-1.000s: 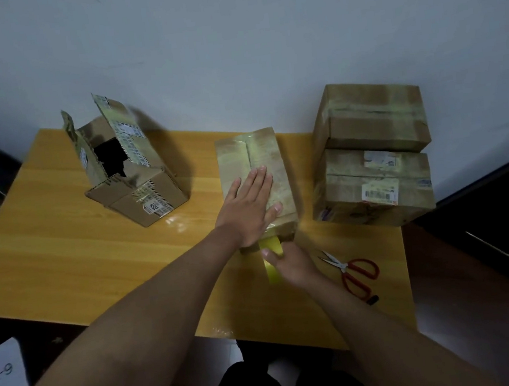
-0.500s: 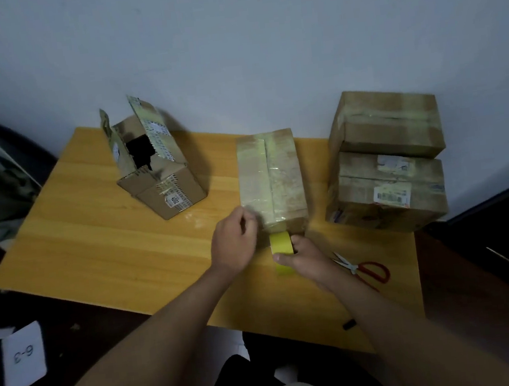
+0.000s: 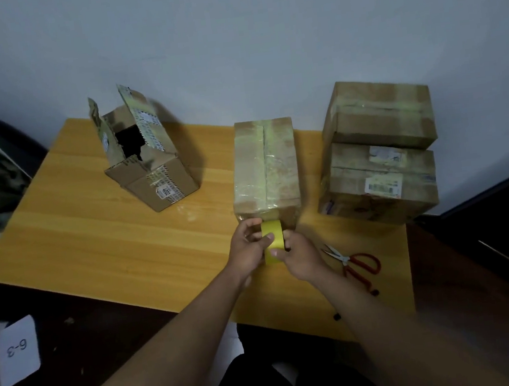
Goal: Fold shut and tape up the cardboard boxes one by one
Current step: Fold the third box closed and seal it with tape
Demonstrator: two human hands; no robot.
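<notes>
A closed cardboard box with tape along its top seam stands in the middle of the wooden table. Just in front of its near end, both hands hold a yellow tape roll. My left hand pinches the roll's left side with thumb on its face. My right hand grips it from the right. An open box with raised flaps stands at the back left. Two closed, taped boxes are stacked at the right.
Red-handled scissors lie on the table to the right of my right hand. A white card marked 6-3 lies on the dark floor at the left. The wall runs behind the table.
My left hand left the top of the middle box and came down to the tape roll at the box's near end. The roll is now held by both hands.
</notes>
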